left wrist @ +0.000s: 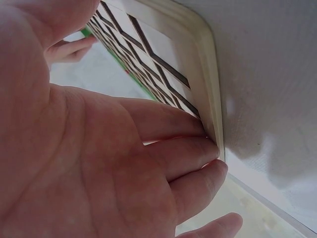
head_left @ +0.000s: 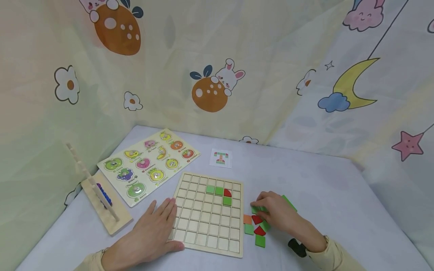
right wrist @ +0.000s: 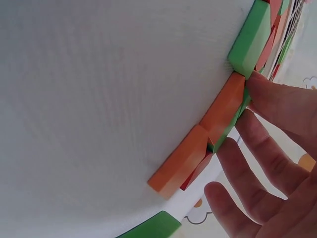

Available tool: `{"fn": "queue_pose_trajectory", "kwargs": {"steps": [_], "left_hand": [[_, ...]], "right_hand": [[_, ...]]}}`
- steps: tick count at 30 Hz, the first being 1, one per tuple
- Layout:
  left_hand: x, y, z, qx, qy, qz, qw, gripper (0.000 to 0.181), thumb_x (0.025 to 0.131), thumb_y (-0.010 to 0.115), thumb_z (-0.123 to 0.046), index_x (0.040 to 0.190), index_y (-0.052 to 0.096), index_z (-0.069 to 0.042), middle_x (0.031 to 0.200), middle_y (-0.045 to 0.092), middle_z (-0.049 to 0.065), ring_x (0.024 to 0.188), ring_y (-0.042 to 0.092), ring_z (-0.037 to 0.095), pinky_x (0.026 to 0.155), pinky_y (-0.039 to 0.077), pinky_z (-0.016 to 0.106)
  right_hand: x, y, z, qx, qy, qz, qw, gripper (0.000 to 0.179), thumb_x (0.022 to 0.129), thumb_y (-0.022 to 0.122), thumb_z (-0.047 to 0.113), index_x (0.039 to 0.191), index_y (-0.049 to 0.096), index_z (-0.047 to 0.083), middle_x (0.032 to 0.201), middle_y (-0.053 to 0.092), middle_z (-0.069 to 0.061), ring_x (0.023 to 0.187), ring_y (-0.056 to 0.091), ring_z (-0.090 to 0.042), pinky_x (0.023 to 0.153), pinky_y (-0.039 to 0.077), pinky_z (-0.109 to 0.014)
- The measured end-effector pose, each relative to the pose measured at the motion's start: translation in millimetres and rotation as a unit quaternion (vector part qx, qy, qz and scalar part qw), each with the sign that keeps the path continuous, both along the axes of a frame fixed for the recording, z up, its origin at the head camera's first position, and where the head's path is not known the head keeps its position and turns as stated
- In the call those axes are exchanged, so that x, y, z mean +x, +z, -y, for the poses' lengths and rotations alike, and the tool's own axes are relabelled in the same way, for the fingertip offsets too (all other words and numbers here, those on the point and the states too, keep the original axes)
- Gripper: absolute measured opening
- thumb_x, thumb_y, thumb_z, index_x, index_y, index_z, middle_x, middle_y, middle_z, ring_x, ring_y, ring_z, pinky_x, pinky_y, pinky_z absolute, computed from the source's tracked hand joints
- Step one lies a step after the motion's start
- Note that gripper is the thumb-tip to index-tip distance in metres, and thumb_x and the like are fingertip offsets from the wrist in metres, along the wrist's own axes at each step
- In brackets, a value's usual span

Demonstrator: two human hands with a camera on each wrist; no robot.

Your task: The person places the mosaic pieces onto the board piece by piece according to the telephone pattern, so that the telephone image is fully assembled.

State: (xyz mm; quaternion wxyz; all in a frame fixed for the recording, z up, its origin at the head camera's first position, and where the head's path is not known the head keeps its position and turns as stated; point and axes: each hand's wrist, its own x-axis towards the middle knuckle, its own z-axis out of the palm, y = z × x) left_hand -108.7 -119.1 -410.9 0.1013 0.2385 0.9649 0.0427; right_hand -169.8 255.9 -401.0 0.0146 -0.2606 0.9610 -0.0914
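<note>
- Left hand [head_left: 145, 235], nearest, coming out of a cream sleeve [head_left: 93, 261]: its fingers are straight and its thumb spread away from them, the fingertips touching the edge of a wooden grid board [head_left: 209, 229].
- The board lies flat just right of that hand. Towards its far right part sit three green squares [head_left: 219, 191] and one red curved piece [head_left: 227, 193].
- Right hand [head_left: 279, 212], just off the board's right side: its thumb and fingers are bent down among loose blocks, touching green ones; whether it pinches one I cannot tell.
- Around and below those fingers lie more blocks: green [head_left: 260, 241], red [head_left: 259, 231] and orange [head_left: 248, 219].
- Under both hands, a table [head_left: 322, 188] covered in white cloth, with fine ribbing seen from the right wrist.
- Left of the left hand, a wooden stand [head_left: 113, 224] with blue beads [head_left: 105, 195].
- Ahead of the left hand, a fruit puzzle [head_left: 139, 175] lies slantwise.
- Ahead of both hands, past the board, a small card [head_left: 221, 158] printed with a red and green shape.
- Beyond the table, a pale cloth wall [head_left: 162, 120] printed with rabbits, flowers, a yellow moon [head_left: 359, 84] and a pink star [head_left: 408, 146].
</note>
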Motion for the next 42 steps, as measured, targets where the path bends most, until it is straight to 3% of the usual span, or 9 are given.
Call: {"fn": "queue_pose_trajectory", "kwargs": {"steps": [19,24,35,42], "left_hand": [[-0.4,-1.8,1.4,0.009,-0.003,-0.003,0.9999,0.109,0.086,0.059,-0.075,0.152,0.039,0.009,0.164,0.032,0.027,0.155,0.030,0.041,0.123,0.023,0.066],[-0.2,-1.9,1.4,0.010,-0.001,-0.003,0.9999,0.109,0.086,0.060,-0.075,0.152,0.039,0.009,0.165,0.031,0.027,0.155,0.030,0.041,0.123,0.023,0.066],[-0.2,-2.3,0.6,0.006,-0.003,-0.004,1.0000,0.108,0.087,0.058,-0.075,0.152,0.039,0.008,0.165,0.031,0.027,0.155,0.030,0.041,0.123,0.023,0.065],[-0.2,0.4,-0.1,0.002,0.003,0.007,1.0000,0.108,0.086,0.059,-0.076,0.153,0.039,0.008,0.165,0.030,0.026,0.156,0.029,0.040,0.124,0.022,0.065]], "right_hand": [[0.9,6.1,7,-0.013,-0.001,0.007,0.9999,0.030,0.083,0.084,0.010,0.112,0.080,0.011,0.096,0.069,0.002,0.085,0.055,-0.009,0.066,0.050,-0.020],[-2.2,11.9,18,-0.029,0.015,0.009,0.9994,0.030,0.086,0.082,0.011,0.115,0.079,0.009,0.099,0.070,-0.001,0.086,0.055,-0.011,0.067,0.050,-0.020],[-18.7,15.5,55,-0.059,0.075,-0.009,0.9953,0.028,0.085,0.081,0.005,0.114,0.079,0.004,0.096,0.070,-0.006,0.083,0.055,-0.013,0.069,0.048,-0.021],[-37.8,15.1,86,-0.059,0.100,-0.014,0.9931,0.024,0.088,0.080,0.008,0.113,0.079,0.007,0.097,0.073,-0.007,0.083,0.059,-0.016,0.071,0.049,-0.024]]}}
